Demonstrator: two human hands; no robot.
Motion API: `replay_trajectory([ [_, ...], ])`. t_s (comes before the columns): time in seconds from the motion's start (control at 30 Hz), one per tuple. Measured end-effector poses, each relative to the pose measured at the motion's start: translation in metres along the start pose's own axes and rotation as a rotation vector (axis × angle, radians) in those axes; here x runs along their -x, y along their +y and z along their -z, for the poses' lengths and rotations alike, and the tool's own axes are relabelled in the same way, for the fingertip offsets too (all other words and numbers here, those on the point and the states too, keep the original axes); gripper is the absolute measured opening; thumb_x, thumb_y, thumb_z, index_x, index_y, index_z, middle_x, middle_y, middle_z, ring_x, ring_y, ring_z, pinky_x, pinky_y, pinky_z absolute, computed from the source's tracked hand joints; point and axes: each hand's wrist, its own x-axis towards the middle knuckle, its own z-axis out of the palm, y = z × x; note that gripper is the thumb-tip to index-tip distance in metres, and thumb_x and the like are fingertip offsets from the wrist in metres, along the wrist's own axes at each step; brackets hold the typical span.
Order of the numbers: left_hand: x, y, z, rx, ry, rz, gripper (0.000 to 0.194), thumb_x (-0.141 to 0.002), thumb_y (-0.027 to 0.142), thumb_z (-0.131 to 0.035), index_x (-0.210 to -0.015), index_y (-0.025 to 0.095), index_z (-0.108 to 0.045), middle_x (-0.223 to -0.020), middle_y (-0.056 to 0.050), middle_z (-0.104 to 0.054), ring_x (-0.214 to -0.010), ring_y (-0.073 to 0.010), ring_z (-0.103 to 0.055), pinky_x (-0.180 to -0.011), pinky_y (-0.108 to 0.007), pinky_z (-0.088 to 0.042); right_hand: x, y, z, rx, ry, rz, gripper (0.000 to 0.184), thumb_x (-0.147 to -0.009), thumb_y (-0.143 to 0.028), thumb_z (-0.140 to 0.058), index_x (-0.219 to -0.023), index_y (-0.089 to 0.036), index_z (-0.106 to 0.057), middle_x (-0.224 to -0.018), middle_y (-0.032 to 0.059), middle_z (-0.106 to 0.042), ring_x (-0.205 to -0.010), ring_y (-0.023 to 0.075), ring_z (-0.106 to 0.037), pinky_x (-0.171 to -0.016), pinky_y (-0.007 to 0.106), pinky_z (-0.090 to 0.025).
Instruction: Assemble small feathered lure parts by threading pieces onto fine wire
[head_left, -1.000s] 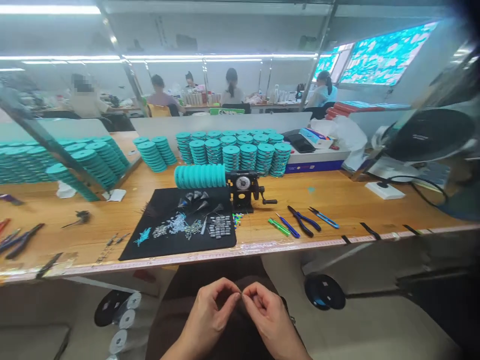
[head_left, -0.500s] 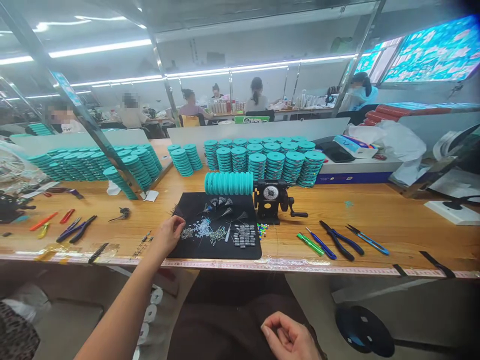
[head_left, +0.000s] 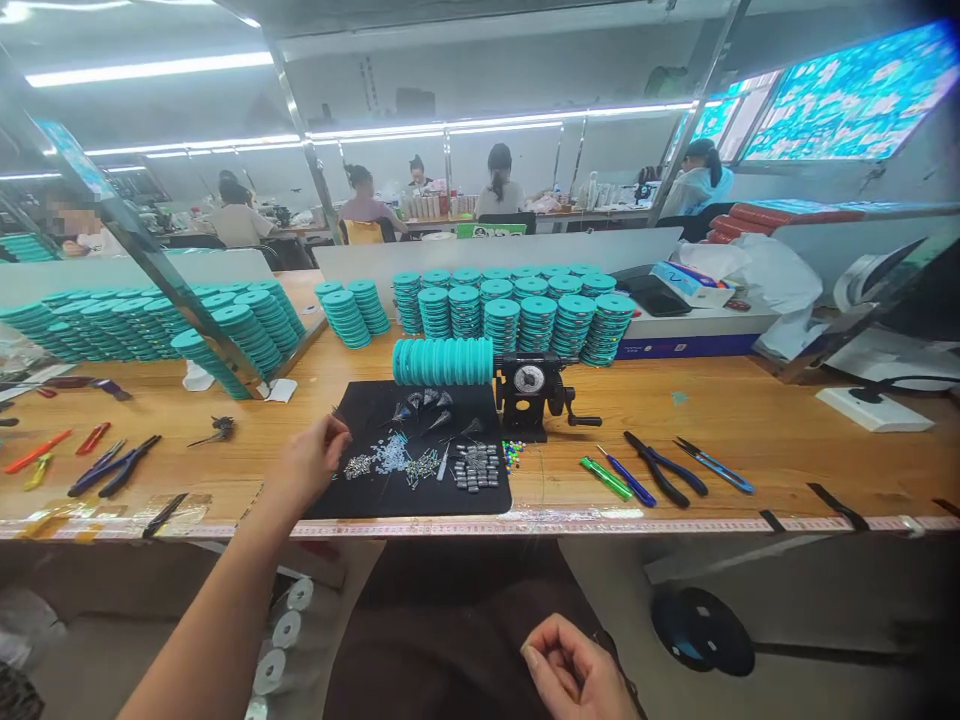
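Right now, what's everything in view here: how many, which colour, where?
Bench: one, brown, across the view
Mat: one, black, on bench
Small parts: many, silver and clear, on mat
Cylinders: many, grey, mat's right side
Beads: many, mixed colours, right of mat
Cranked device: one, black, behind beads
Discs: one row, teal, on device
Stacks: many, teal, behind device
Hand tools: several, various colours, both sides
Socket strip: one, white, far right
Co-workers: at least six, mostly pale tops, background
Left hand: one, bare, mat's left edge
Right hand: one, bare, before lap
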Motion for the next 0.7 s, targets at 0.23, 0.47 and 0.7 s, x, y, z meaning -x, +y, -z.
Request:
replay_trajectory([
  [0.23, 0.121, 0.074, -0.072, 0.829, -0.505, 0.063, 0.035, -0.080, 0.053, -0.066, -0.081, 0.017, -0.067, -0.071, -0.003, -0.068, -0.069, -0.0169, -0.061, -0.066, -0.026, -0.048, 0.007, -0.031, 0.002, -0.019, 0.024, 0.012, 0.019, -0.082, -0.030, -0.058, -0.067, -0.020, -0.054, -0.054, -0.0077, -0.027, -0.048, 0.0103, -0.025, -0.046, 0.024, -0.020],
  [0.47, 0.183, 0.094, -0.145, 1.044, -0.560, 0.303, 0.035, -0.080, 0.051, -0.069, -0.075, 0.016, -0.068, -0.065, 0.001, -0.057, -0.061, -0.0113, -0.047, -0.056, -0.021, -0.038, 0.014, -0.025, 0.000, 0.285, 0.240, 0.293, 0.016, -0.075, -0.013, -0.062, -0.064, -0.021, -0.056, -0.047, -0.0074, -0.032, -0.048, 0.0123, -0.038, -0.052, 0.025, -0.030],
  [0.7, 0.186, 0.099, -0.144, 1.033, -0.511, 0.369, 0.038, -0.077, 0.054, -0.070, -0.076, 0.017, -0.069, -0.066, 0.001, -0.055, -0.061, -0.0120, -0.044, -0.053, -0.021, -0.037, 0.017, -0.024, 0.001, 0.327, 0.277, 0.420, 0.016, -0.077, -0.011, -0.062, -0.068, -0.023, -0.059, -0.049, -0.0057, -0.038, -0.049, 0.0144, -0.040, -0.053, 0.027, -0.031],
])
